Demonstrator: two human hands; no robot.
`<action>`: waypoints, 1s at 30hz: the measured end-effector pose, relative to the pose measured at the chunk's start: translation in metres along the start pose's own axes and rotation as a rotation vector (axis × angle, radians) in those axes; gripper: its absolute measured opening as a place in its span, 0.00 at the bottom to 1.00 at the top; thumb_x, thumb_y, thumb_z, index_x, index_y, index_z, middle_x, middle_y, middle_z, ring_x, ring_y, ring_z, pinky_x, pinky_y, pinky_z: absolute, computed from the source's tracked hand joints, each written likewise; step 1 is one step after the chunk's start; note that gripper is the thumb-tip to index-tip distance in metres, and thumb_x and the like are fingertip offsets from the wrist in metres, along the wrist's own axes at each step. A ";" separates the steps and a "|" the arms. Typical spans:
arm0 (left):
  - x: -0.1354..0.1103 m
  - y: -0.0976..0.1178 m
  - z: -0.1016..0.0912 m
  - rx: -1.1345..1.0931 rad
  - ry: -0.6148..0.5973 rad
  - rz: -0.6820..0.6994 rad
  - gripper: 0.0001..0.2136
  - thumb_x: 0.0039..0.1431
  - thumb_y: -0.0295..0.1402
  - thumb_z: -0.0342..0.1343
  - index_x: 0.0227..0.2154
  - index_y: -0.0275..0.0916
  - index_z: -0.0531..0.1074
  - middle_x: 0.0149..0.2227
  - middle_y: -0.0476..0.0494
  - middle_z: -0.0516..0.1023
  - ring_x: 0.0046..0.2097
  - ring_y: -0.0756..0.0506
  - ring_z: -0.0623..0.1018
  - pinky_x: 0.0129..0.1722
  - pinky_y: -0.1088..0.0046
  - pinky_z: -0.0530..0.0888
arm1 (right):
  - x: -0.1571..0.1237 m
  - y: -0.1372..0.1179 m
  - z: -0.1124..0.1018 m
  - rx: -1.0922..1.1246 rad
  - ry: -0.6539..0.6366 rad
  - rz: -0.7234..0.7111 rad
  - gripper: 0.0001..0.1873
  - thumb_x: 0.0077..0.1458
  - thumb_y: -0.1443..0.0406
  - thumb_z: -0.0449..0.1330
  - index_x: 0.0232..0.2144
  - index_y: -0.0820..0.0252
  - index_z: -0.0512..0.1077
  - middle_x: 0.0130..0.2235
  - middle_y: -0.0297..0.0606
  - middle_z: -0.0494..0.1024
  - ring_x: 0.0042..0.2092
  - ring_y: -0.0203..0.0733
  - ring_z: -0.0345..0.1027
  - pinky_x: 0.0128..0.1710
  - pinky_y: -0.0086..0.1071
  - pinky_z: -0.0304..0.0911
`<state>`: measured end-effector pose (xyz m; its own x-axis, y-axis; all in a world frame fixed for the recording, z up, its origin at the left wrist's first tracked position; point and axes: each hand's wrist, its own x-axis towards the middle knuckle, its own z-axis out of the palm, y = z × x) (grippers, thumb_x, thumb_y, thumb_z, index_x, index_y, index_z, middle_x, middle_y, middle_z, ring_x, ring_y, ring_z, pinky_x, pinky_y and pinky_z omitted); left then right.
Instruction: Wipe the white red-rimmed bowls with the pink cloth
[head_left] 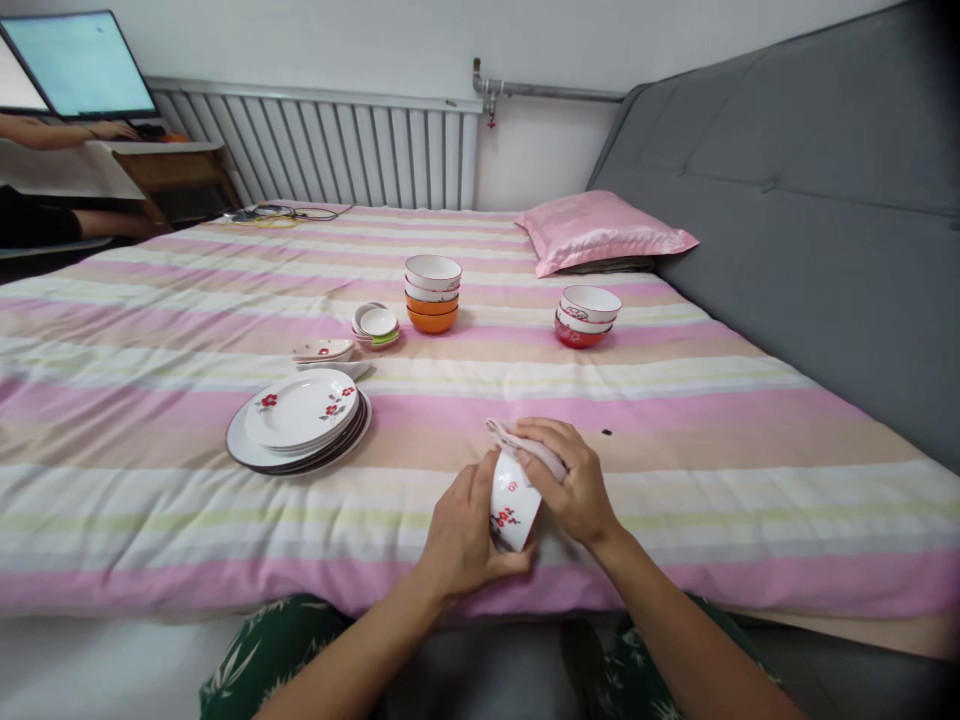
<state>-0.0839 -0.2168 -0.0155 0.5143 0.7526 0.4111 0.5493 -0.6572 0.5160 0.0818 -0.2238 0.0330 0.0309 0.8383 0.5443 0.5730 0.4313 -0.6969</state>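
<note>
Near the bed's front edge, my left hand (pixel 466 530) grips a white bowl (pixel 513 508) with red flowers on its outside. The bowl is tipped on its side, and its inside is hidden from me. A pale pink cloth (pixel 536 450) is held in my right hand (pixel 570 480), pressed against the bowl's upper part. To the left lies a stack of plates (pixel 304 412), the top ones white with red flowers. Farther back stand a tall stack of white and orange bowls (pixel 433 292) and, to the right, a shorter stack of white and red bowls (pixel 587 315).
Small dishes (pixel 376 322) and shallow angular dishes (pixel 324 350) sit behind the plates on the striped bedspread (pixel 450 400). A pink pillow (pixel 600 228) lies by the grey headboard (pixel 787 180). Cables (pixel 289 213) rest at the far edge. Another person's arm (pixel 52 131) is at a desk, far left.
</note>
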 end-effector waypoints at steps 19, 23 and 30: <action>-0.008 -0.003 0.001 -0.056 0.014 0.019 0.47 0.41 0.37 0.61 0.62 0.39 0.41 0.46 0.37 0.66 0.44 0.38 0.71 0.42 0.59 0.72 | -0.004 0.012 -0.002 0.135 -0.030 -0.099 0.16 0.55 0.63 0.54 0.45 0.56 0.72 0.47 0.41 0.75 0.51 0.48 0.66 0.52 0.44 0.60; -0.008 -0.006 0.004 -0.062 0.066 0.042 0.41 0.41 0.38 0.60 0.58 0.37 0.48 0.43 0.38 0.68 0.42 0.39 0.72 0.40 0.60 0.73 | -0.005 0.002 -0.001 -0.054 -0.051 -0.342 0.19 0.51 0.58 0.57 0.46 0.56 0.72 0.48 0.43 0.74 0.51 0.51 0.65 0.52 0.48 0.59; -0.008 -0.010 0.004 -0.066 0.046 0.082 0.13 0.53 0.41 0.51 0.39 0.41 0.68 0.34 0.42 0.76 0.38 0.39 0.77 0.36 0.61 0.74 | -0.021 -0.014 0.018 -0.186 -0.032 -0.578 0.22 0.55 0.49 0.50 0.41 0.52 0.75 0.44 0.37 0.78 0.49 0.51 0.65 0.54 0.51 0.54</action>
<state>-0.0909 -0.2169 -0.0268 0.5237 0.6987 0.4873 0.4611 -0.7135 0.5274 0.0577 -0.2415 0.0231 -0.3508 0.4962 0.7942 0.6231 0.7567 -0.1976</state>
